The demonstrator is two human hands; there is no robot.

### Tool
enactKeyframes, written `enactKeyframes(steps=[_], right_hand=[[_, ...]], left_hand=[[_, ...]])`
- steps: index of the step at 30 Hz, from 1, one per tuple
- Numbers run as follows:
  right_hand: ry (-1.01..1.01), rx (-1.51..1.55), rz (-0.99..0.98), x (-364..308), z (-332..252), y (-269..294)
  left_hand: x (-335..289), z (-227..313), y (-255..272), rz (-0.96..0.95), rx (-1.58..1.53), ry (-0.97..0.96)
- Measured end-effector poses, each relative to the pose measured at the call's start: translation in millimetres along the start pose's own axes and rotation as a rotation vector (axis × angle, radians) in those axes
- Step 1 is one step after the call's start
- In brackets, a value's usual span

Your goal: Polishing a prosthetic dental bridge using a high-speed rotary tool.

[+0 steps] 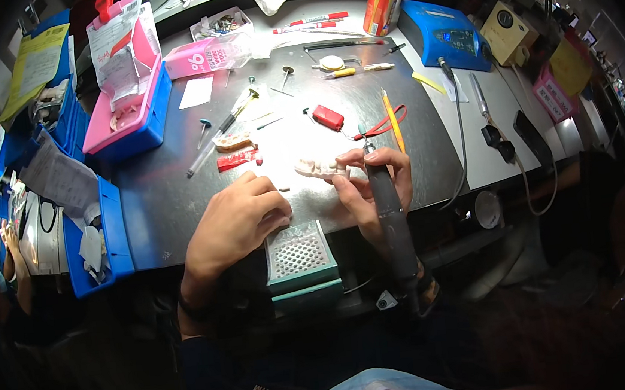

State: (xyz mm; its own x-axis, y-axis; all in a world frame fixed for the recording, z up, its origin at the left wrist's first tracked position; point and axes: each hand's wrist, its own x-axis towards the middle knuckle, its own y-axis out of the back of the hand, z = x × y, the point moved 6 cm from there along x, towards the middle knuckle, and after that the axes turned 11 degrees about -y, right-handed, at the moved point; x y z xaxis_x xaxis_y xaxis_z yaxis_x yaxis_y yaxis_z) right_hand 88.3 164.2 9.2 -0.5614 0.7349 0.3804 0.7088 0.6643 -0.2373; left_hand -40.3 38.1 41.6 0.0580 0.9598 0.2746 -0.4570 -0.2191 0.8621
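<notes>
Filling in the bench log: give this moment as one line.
right hand: grip on dark handpiece | left hand: resting on bench, empty | white dental cast: at right fingertips

Left hand (236, 221): rests palm down at the near edge of the desk (178, 200), fingers curled loosely inward, forearm entering from below. Right hand (372, 185): raised at the same near edge, fingers closed around a dark handpiece (390, 217), thumb and fingertips pinching near its tip, wrist bent upward.
</notes>
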Motion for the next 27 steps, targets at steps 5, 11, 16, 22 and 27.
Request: enactKeyframes(steps=[5,11,16,22,27], right_hand=[[-0.001,-0.016,-0.046,-0.3,-1.6,-3.0],[-0.068,0.083,-0.154,-3.6,1.1,-10.9],[0.088,-0.055,-0.237,-4.8,-1.5,-14.4],[0.117,-0.031,-0.242,-4.7,-1.4,-13.8],[0.104,-0.026,-0.226,-6.3,-1.3,-13.1]], left_hand=[[-0.9,-3.5,21.9,0.225,-0.044,0.022],[3.0,8.9,48.3,0.565,-0.121,-0.172],[14.4,6.1,26.6,0.506,-0.255,-0.168],[16.9,-0.3,13.8,0.446,-0.388,-0.060],[12.0,-9.2,-0.1,0.424,-0.704,0.095]])
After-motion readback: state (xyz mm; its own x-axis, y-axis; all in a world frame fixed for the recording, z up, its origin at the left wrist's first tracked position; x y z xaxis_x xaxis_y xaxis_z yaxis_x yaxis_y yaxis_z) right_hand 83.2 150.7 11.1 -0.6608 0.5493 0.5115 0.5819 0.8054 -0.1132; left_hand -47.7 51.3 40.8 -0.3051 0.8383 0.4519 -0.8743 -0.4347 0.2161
